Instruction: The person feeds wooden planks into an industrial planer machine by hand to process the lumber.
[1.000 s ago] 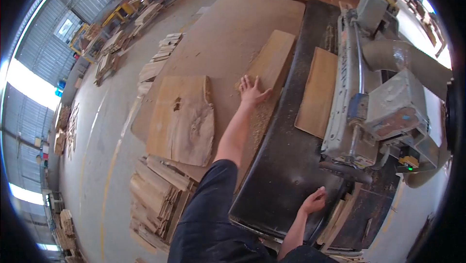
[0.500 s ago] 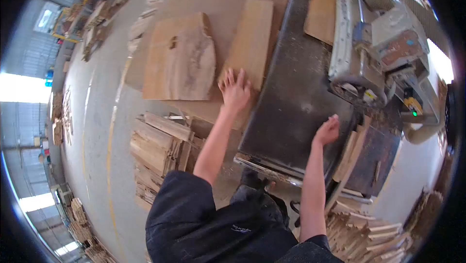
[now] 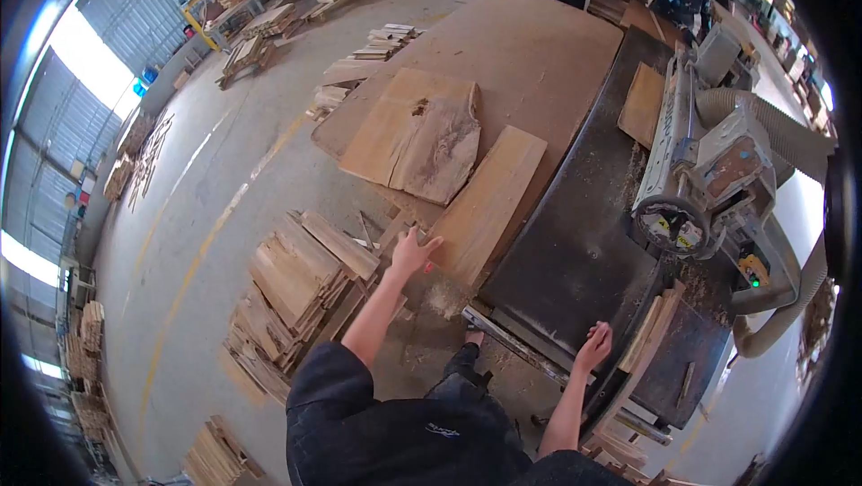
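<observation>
While my left hand [image 3: 411,255] sits loosely open at the plank's [image 3: 494,205] near end, unclenched, even palm pressure would steady it; my half-curled right hand's [image 3: 594,344] hold I cannot tell.

Brown worktop [image 3: 539,51] has got a wide, knotty slab [image 3: 404,140] over on the near left, and a narrower plank [image 3: 496,201] just right of it.
</observation>
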Tool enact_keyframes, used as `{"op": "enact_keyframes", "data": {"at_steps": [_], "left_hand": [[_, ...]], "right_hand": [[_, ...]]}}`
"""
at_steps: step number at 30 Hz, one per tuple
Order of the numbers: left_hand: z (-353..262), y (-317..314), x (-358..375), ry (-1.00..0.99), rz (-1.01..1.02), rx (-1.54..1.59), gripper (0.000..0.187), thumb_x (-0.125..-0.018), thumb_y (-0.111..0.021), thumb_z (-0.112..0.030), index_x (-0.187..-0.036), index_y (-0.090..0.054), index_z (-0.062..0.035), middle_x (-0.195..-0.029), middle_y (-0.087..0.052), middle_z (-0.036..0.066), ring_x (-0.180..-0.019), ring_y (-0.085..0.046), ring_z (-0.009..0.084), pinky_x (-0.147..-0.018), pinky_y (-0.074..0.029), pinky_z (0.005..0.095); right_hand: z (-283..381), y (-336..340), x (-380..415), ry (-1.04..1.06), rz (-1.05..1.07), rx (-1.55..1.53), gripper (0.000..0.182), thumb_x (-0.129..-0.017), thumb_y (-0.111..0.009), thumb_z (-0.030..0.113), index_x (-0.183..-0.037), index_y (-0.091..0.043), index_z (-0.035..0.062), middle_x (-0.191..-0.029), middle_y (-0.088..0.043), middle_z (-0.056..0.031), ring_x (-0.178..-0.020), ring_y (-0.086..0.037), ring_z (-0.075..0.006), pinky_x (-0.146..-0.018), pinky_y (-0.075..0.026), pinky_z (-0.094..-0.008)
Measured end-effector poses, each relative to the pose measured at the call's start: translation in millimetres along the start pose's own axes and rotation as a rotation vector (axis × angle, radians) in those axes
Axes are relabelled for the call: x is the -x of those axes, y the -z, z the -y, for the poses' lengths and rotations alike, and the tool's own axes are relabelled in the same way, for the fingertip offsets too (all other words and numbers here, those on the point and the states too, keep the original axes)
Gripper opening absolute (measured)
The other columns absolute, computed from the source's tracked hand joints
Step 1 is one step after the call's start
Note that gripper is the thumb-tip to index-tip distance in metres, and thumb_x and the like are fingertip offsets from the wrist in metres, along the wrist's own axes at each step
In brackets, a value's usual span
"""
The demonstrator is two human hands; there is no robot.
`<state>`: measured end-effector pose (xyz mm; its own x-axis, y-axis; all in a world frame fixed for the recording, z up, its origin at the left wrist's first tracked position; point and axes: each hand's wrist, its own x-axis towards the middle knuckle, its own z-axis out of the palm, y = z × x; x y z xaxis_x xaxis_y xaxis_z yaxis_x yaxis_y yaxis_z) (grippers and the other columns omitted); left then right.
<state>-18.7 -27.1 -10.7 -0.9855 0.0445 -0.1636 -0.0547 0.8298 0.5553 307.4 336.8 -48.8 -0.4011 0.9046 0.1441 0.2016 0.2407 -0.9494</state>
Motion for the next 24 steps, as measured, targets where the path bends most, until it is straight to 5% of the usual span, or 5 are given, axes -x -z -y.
{"op": "enact_keyframes", "data": {"at_steps": [6, 8, 12, 18, 24], "left_hand": [[-24.3, 30.5, 20.2, -0.178, 0.446, 0.224, 0.077, -0.089, -0.067, -0.061, -0.134, -0.056, 0.0003, -0.112, -0.071, 0.019, -0.102, -0.068, 0.0291, -0.091, -0.052, 0.0394], [-35.8, 18.0, 61.1, -0.216, 0.462, 0.401, 0.072, -0.089, -0.071, -0.053, -0.134, -0.056, 0.0004, -0.113, -0.071, 0.016, -0.101, -0.067, 0.0248, -0.09, -0.052, 0.0372], [-57.7, -26.7, 168.4, -0.131, 0.47, 0.767, 0.063, -0.089, -0.079, -0.032, -0.136, -0.054, 0.0007, -0.115, -0.07, 0.008, -0.101, -0.065, 0.0164, -0.089, -0.053, 0.0333], [-16.1, -79.4, 291.8, -0.3, 0.455, 0.763, 0.07, -0.089, -0.079, -0.031, -0.143, -0.047, -0.0001, -0.117, -0.069, 0.008, -0.108, -0.062, 0.0167, -0.094, -0.051, 0.0337], [7.6, -75.4, 343.0, -0.341, 0.799, 0.032, 0.072, -0.098, -0.046, -0.062, -0.145, -0.043, -0.0083, -0.122, -0.065, 0.027, -0.115, -0.061, 0.0453, -0.099, -0.047, 0.05]], "right_hand": [[-4.4, 28.1, 70.0, -0.013, 0.023, 0.021, 0.033, -0.105, -0.054, 0.033, -0.1, -0.069, 0.0035, -0.08, -0.065, -0.0019, -0.069, -0.058, -0.0105, -0.062, -0.046, -0.0268], [-12.1, 37.0, 99.8, -0.37, 0.134, -0.277, 0.035, -0.104, -0.055, 0.038, -0.102, -0.069, 0.0059, -0.081, -0.067, -0.0017, -0.07, -0.06, -0.0111, -0.063, -0.046, -0.0264], [-27.7, 60.4, 164.6, -0.537, 0.238, -0.259, 0.042, -0.101, -0.056, 0.047, -0.108, -0.066, 0.0078, -0.088, -0.069, -0.0018, -0.074, -0.063, -0.0128, -0.065, -0.046, -0.0279], [5.6, 88.6, 227.4, -0.912, 0.254, -0.625, 0.062, -0.098, -0.049, 0.064, -0.126, -0.059, 0.0096, -0.118, -0.064, -0.0052, -0.105, -0.06, -0.0202, -0.091, -0.043, -0.0366], [0.7, 108.9, 252.5, -1.121, 0.22, -0.81, 0.07, -0.097, -0.057, 0.058, -0.141, -0.048, 0.0041, -0.132, -0.058, -0.0069, -0.116, -0.058, -0.0265, -0.093, -0.047, -0.041]]}}
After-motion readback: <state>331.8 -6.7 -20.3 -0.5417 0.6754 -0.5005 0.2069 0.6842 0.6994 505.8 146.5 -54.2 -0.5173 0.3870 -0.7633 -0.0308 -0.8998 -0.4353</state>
